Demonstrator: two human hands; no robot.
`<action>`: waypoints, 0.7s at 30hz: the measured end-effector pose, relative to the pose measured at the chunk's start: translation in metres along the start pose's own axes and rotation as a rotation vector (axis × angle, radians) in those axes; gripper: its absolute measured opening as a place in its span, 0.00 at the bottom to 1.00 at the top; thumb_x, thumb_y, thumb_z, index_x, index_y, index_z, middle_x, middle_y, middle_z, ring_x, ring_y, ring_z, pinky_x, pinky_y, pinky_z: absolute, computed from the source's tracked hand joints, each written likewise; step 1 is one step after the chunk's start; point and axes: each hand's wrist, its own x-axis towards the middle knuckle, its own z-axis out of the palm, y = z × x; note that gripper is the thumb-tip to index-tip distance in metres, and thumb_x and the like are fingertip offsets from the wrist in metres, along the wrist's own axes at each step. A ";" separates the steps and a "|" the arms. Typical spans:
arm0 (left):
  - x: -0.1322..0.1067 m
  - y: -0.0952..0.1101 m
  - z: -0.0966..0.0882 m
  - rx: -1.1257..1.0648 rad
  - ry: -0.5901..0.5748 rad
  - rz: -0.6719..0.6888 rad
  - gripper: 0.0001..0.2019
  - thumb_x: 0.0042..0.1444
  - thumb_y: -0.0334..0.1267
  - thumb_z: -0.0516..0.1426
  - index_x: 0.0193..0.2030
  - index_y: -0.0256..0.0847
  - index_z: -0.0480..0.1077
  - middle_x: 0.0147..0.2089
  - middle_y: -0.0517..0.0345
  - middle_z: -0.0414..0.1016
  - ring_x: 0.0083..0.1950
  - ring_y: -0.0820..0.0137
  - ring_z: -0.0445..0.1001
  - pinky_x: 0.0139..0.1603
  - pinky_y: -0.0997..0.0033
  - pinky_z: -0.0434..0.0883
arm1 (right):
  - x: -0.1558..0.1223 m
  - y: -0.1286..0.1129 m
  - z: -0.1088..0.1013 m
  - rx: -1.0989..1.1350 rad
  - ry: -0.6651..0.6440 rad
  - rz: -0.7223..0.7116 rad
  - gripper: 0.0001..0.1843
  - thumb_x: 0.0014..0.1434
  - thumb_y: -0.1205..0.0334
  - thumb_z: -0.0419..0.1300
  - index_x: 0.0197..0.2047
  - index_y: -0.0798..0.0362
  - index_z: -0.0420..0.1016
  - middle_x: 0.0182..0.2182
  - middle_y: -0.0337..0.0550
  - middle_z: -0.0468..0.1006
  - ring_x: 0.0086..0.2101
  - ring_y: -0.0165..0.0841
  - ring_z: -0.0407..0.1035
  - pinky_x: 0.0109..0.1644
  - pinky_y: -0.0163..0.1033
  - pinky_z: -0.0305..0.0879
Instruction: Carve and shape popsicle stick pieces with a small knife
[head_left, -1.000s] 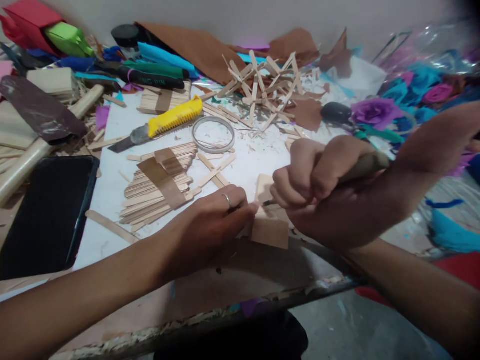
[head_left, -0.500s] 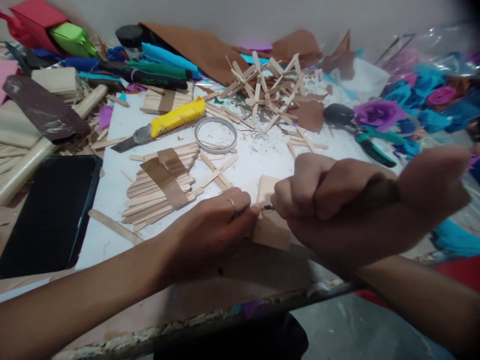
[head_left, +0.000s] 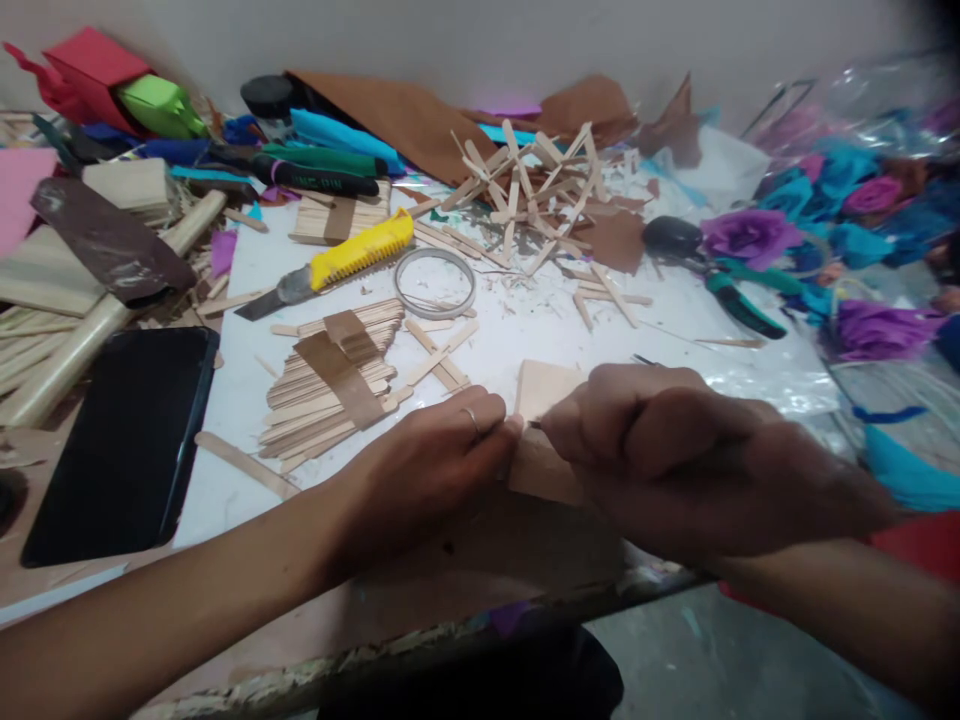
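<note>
Black, slim, pointed tool (head_left: pixel 535 425): right hand (head_left: pixel 667 450) fisted around it, only the tip clearly showing, lying on the pale wooden block (head_left: pixel 546 385). Fist wraps the whole tool, probably for force and control at the point. Left hand (head_left: pixel 442 450), ring on one finger, fingers curled, thumb side against the block's left edge just beside the tip; likely bracing it. Cannot tell if that hand also pinches something small. Block lies low between both hands, near the table's front edge, partly covered by the right hand.

Outward: bundle of flat pale wooden sticks (head_left: pixel 330 375), brown tape strap across it, seemingly to keep the sticks together. Crossed loose sticks (head_left: pixel 439 355) beside it. Yellow-handled cutter with grey blade (head_left: pixel 360 252) set aside behind, blade pointing left. Black-and-green pliers (head_left: pixel 746 305) off right, apart from the hands. Black phone (head_left: pixel 124 445) flat at left, maybe kept off the white sheet (head_left: pixel 499 345).

Containers: small jar with black lid (head_left: pixel 268 97) at the back; contents unclear. Clear crinkled plastic (head_left: pixel 892 88), upper right, around or over turquoise and pink paper flowers (head_left: pixel 855 175); cannot tell if it's a bag.
</note>
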 end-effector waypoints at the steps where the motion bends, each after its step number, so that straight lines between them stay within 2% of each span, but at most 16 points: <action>1: -0.001 -0.002 0.001 0.041 -0.018 0.034 0.17 0.73 0.38 0.50 0.29 0.41 0.64 0.29 0.63 0.67 0.31 0.72 0.65 0.33 0.71 0.62 | 0.001 0.004 0.003 0.027 0.021 -0.036 0.36 0.66 0.41 0.62 0.16 0.52 0.53 0.16 0.38 0.57 0.19 0.30 0.56 0.24 0.43 0.59; 2: -0.001 -0.005 0.002 0.095 -0.001 0.064 0.17 0.74 0.38 0.49 0.30 0.41 0.65 0.30 0.62 0.67 0.31 0.72 0.64 0.33 0.71 0.62 | 0.002 0.008 0.005 0.063 0.047 -0.085 0.36 0.66 0.42 0.62 0.16 0.52 0.54 0.16 0.38 0.57 0.19 0.29 0.55 0.23 0.41 0.58; 4: -0.003 -0.012 0.005 0.257 -0.021 0.242 0.11 0.70 0.32 0.50 0.35 0.41 0.68 0.34 0.60 0.68 0.34 0.71 0.65 0.35 0.70 0.62 | 0.009 0.012 0.008 0.159 0.129 -0.221 0.35 0.67 0.42 0.60 0.15 0.52 0.56 0.16 0.37 0.57 0.17 0.26 0.50 0.21 0.39 0.50; 6: -0.004 -0.020 0.007 0.389 0.059 0.356 0.09 0.68 0.28 0.51 0.40 0.40 0.71 0.36 0.58 0.69 0.35 0.70 0.65 0.34 0.70 0.61 | 0.019 0.011 0.006 0.262 0.099 -0.142 0.35 0.66 0.41 0.60 0.16 0.51 0.56 0.16 0.35 0.55 0.16 0.25 0.46 0.19 0.37 0.45; 8: -0.005 -0.025 0.007 0.386 0.053 0.441 0.07 0.70 0.29 0.52 0.45 0.37 0.72 0.39 0.54 0.70 0.37 0.70 0.67 0.36 0.70 0.64 | 0.031 0.005 -0.004 0.319 0.116 -0.049 0.37 0.66 0.35 0.55 0.15 0.51 0.52 0.15 0.33 0.49 0.14 0.25 0.40 0.18 0.38 0.40; 10: -0.005 -0.027 0.007 0.413 0.068 0.457 0.08 0.72 0.30 0.52 0.48 0.37 0.72 0.40 0.53 0.71 0.39 0.69 0.69 0.38 0.70 0.67 | 0.042 -0.001 -0.019 0.255 0.202 -0.064 0.38 0.67 0.32 0.52 0.16 0.51 0.53 0.17 0.34 0.48 0.15 0.26 0.40 0.19 0.39 0.39; 12: -0.004 -0.026 0.007 0.430 0.112 0.484 0.08 0.72 0.30 0.52 0.51 0.37 0.72 0.41 0.52 0.72 0.40 0.69 0.71 0.40 0.69 0.68 | 0.049 -0.001 -0.034 0.054 0.268 -0.197 0.35 0.68 0.35 0.52 0.18 0.49 0.57 0.18 0.35 0.52 0.18 0.29 0.44 0.23 0.41 0.46; 14: -0.004 -0.024 0.007 0.431 0.147 0.509 0.08 0.72 0.29 0.53 0.52 0.36 0.72 0.41 0.52 0.73 0.41 0.68 0.72 0.41 0.69 0.69 | 0.053 0.004 -0.045 -0.292 0.191 -0.275 0.28 0.71 0.44 0.55 0.22 0.48 0.65 0.24 0.39 0.64 0.26 0.34 0.59 0.34 0.43 0.59; 15: -0.004 -0.023 0.007 0.430 0.153 0.509 0.07 0.72 0.29 0.53 0.51 0.36 0.72 0.41 0.52 0.73 0.41 0.68 0.72 0.41 0.69 0.70 | 0.055 0.007 -0.049 -0.463 0.122 -0.300 0.22 0.71 0.48 0.57 0.26 0.47 0.71 0.29 0.42 0.69 0.32 0.36 0.65 0.41 0.45 0.62; 17: -0.003 -0.021 0.006 0.413 0.150 0.487 0.06 0.71 0.29 0.53 0.48 0.37 0.72 0.40 0.52 0.73 0.40 0.68 0.72 0.42 0.68 0.70 | 0.056 0.011 -0.053 -0.728 0.004 -0.342 0.10 0.69 0.54 0.61 0.37 0.48 0.77 0.38 0.45 0.74 0.43 0.40 0.69 0.52 0.48 0.63; 19: -0.003 -0.019 0.003 0.360 0.138 0.424 0.06 0.71 0.30 0.53 0.46 0.38 0.72 0.39 0.53 0.74 0.39 0.69 0.72 0.42 0.69 0.69 | 0.056 0.010 -0.055 -0.840 -0.112 -0.375 0.06 0.68 0.57 0.62 0.43 0.49 0.78 0.43 0.47 0.75 0.46 0.40 0.70 0.54 0.48 0.64; 21: -0.003 -0.018 0.000 0.272 0.148 0.331 0.04 0.70 0.31 0.55 0.44 0.39 0.71 0.37 0.56 0.74 0.36 0.71 0.71 0.39 0.70 0.68 | 0.054 0.006 -0.054 -0.860 -0.285 -0.354 0.07 0.67 0.59 0.63 0.44 0.52 0.78 0.41 0.47 0.76 0.43 0.39 0.71 0.50 0.45 0.64</action>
